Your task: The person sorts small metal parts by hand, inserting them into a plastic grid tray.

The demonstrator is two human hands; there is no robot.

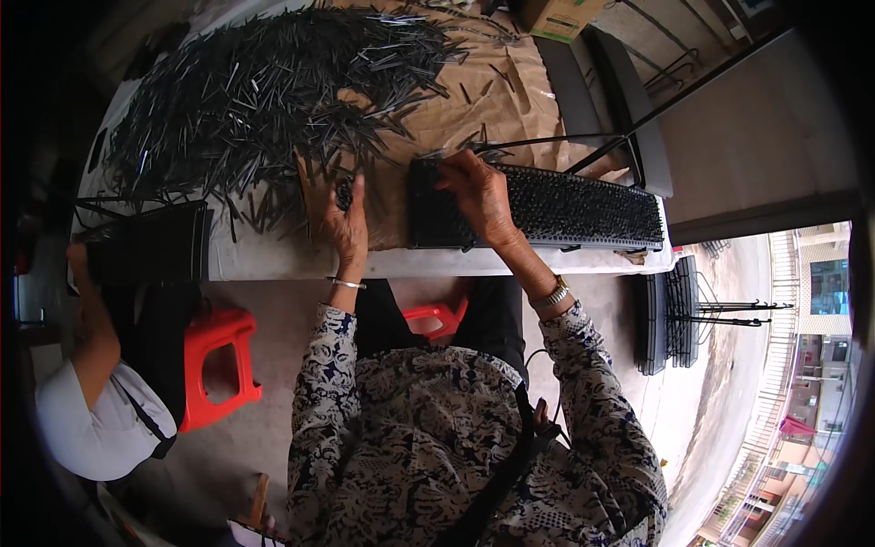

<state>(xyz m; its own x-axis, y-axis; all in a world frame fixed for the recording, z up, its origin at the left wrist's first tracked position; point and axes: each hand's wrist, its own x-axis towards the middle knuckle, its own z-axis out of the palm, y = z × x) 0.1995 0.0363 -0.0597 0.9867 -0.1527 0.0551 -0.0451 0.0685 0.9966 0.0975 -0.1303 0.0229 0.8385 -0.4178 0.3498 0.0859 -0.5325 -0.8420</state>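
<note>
Black spiked strip (556, 208) lying along table's near edge, right of centre, on brown paper (474, 100). Right hand (478, 196) resting on strip's left end, fingers curled down onto it, pinching at something too small to tell. Left hand (342, 219) just left of strip, closed around a small bundle of black pins (344, 192). Big heap of loose black pins (264, 91) spread across table's far left. Cardboard box (558, 16) with green patch at far edge, top centre. Red stool (217, 365) below table, beside co-worker's white sleeve (91, 428)
</note>
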